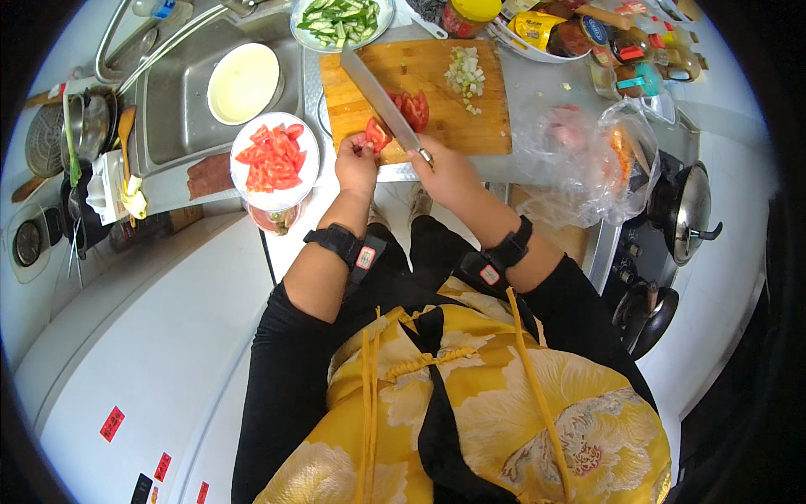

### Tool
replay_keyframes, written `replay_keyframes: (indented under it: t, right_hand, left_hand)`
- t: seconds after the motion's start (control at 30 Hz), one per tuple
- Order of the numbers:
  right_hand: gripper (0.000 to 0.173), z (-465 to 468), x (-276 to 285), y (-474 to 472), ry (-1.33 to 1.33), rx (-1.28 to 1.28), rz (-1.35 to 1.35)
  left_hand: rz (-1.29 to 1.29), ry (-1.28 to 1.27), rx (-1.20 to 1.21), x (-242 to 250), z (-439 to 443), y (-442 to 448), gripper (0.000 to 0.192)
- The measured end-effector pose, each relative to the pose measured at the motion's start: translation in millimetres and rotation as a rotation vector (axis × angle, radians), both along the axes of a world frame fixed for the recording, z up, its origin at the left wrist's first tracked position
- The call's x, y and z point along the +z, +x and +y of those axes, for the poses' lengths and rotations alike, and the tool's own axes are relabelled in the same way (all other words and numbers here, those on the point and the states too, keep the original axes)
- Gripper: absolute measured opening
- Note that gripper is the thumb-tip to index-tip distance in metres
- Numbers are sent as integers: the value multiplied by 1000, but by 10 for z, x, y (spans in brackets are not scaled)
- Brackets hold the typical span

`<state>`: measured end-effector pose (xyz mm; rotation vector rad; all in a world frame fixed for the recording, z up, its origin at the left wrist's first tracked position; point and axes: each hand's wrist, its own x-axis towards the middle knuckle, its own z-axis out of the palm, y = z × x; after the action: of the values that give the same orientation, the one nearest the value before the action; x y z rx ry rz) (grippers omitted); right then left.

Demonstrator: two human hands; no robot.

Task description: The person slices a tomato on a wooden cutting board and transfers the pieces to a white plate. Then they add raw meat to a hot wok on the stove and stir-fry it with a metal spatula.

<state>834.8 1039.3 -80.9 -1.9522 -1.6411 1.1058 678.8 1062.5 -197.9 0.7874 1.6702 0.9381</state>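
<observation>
My right hand (448, 169) grips the handle of a kitchen cleaver (384, 101), whose blade reaches up and left across the wooden cutting board (422, 60). At the board's front left, my left hand (356, 160) pinches a piece of red tomato (378, 135) beside the blade. More cut tomato (414, 111) lies just right of the cleaver, partly hidden by it. A small heap of chopped pale green-and-white vegetable (466, 72) sits at the board's right. Left of my left hand, a white plate (239, 165) holds tomato chunks (274, 157).
The steel sink (182, 120) at left holds a pale bowl (244, 82). Behind the board stands a plate of sliced green peppers (340, 22). Plastic bags (567, 170) lie at right, near a lidded wok (689, 214) on the stove. Bottles (636, 50) crowd the back right.
</observation>
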Motion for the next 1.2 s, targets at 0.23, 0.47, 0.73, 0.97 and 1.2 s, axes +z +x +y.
replay_keyframes:
  t: [0.23, 0.47, 0.73, 0.97, 1.2]
  right_hand:
    - [35, -151, 209, 76, -15, 97, -24]
    - [33, -219, 119, 38, -9, 88, -88]
    - [33, -336, 100, 79, -6, 84, -103]
    - [35, -477, 134, 191, -118, 140, -141]
    - [31, -162, 32, -52, -177, 176, -249]
  left_hand:
    - [-48, -49, 24, 12, 18, 16, 9]
    - [2, -33, -53, 13, 32, -5, 8]
    - [16, -87, -70, 24, 37, -8, 8]
    - [68, -56, -109, 36, 43, -22, 8]
    - [164, -43, -139, 35, 65, -24, 8]
